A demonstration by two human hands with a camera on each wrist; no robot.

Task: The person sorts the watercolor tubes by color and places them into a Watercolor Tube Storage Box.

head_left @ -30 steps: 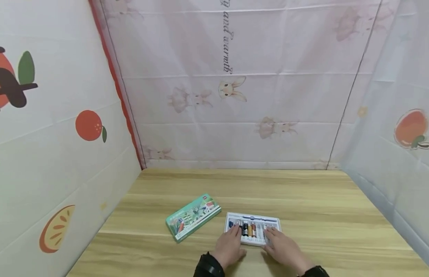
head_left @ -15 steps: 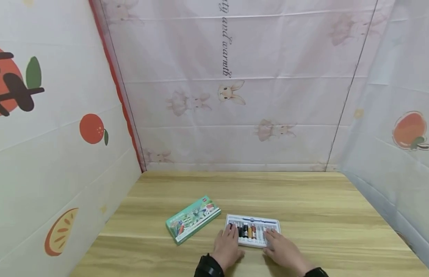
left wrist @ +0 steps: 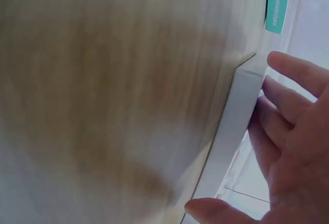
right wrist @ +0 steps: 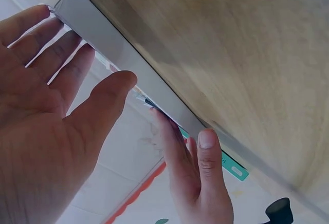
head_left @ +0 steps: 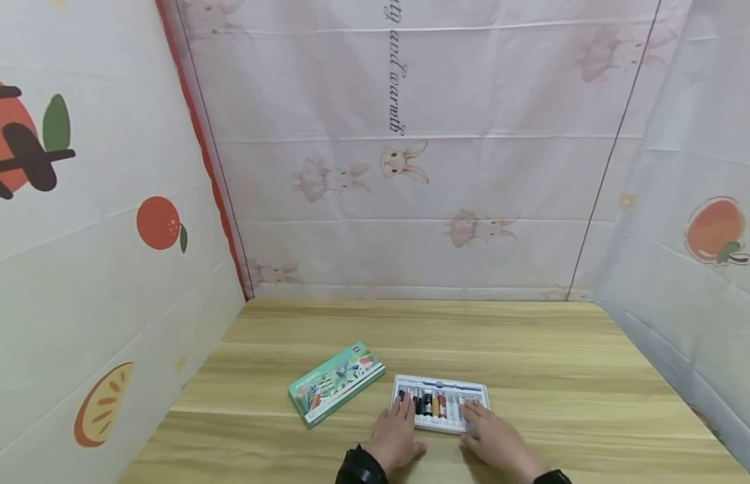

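A white tray (head_left: 438, 428) lies on the table, holding a row of several small paint tubes (head_left: 435, 405) in black, ochre, brown and white. Along its far side runs a slim blue stick, perhaps a brush (head_left: 466, 386). My left hand (head_left: 393, 435) rests its fairly straight fingertips on the tray's left end, thumb apart near the front side. At the right end, my right hand (head_left: 497, 437) touches the tubes with extended fingers. Both wrist views show the tray's plain side wall (left wrist: 229, 126) beneath the spread fingers. Some end tubes are hidden under the hands.
A green printed box (head_left: 337, 384) lies at an angle left of the tray, a small gap away. The wood-grain table (head_left: 532, 349) extends around both. Printed cloth walls (head_left: 375, 255) stand behind and at both sides.
My left hand has shifted slightly left and its fingers have straightened, showing more of the black tubes. The right hand stays nearly still. The head view has tilted slightly.
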